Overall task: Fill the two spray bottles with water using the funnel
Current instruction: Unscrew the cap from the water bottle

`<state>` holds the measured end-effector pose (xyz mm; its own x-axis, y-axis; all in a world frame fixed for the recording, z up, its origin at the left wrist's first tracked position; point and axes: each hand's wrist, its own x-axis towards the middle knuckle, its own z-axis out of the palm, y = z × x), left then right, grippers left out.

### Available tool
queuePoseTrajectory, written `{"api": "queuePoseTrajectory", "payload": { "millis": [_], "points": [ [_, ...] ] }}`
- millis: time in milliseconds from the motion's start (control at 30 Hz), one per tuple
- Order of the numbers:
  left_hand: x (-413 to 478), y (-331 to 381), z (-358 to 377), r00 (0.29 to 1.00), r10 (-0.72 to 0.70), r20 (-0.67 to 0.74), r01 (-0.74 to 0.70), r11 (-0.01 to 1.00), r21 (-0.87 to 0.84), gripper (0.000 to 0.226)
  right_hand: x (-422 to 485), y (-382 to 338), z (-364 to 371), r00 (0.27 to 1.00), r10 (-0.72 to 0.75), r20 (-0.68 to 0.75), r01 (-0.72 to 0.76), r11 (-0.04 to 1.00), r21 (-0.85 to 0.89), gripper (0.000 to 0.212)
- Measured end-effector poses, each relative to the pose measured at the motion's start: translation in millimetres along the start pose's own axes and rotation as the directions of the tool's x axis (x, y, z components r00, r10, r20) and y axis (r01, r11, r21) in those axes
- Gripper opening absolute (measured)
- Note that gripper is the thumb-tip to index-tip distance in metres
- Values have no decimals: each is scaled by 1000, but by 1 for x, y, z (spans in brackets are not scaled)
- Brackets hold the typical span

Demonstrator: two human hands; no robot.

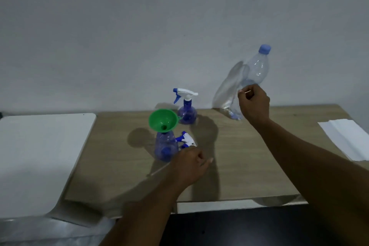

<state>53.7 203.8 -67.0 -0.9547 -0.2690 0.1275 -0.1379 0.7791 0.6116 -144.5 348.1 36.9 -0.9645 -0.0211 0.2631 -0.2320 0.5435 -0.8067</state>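
My left hand (189,166) lies low over the table (239,175). Its fingers are bent and turned away from me, so I cannot tell whether they hold anything. A thin tube (157,171) runs out from under that hand, toward my left. Just beyond my left fingertips lies a loose sprayer head (187,139). Beside it, slightly left of those fingers, stands the open spray bottle (165,148) with the green funnel (162,120) seated in its neck. Farther out stands the second spray bottle (187,114), its trigger top on.

Farther still and to the right, my right hand (254,104) has its fingers wrapped around the body of the water bottle (257,68). The bottle is tilted, and its blue cap (264,48) is on, above my knuckles. The bottle looks blurred below my fingers.
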Motion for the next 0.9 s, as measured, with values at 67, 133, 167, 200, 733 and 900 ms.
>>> {"api": "queuePoseTrajectory", "payload": {
  "millis": [67,133,167,200,733,900],
  "points": [
    [33,28,10,1000,-12,10,13,998,-62,30,26,0,-18,998,-42,-41,42,999,-12,15],
    [69,56,17,999,-34,1,34,991,-133,43,55,-1,-34,992,-102,-71,100,994,-39,24],
    [86,70,18,999,-52,15,53,984,-171,51,70,-2,-42,990,-125,-71,121,992,-46,30],
    [105,82,22,997,-69,24,73,974,-216,60,84,-2,-49,989,-138,-60,135,990,-50,34],
    [284,177,63,936,-349,-53,285,837,-467,98,179,-4,-70,881,-337,332,392,913,-113,33],
    [253,178,43,940,-324,-111,256,879,-402,100,165,-14,-82,807,-427,408,523,838,-157,37]
  ]
}}
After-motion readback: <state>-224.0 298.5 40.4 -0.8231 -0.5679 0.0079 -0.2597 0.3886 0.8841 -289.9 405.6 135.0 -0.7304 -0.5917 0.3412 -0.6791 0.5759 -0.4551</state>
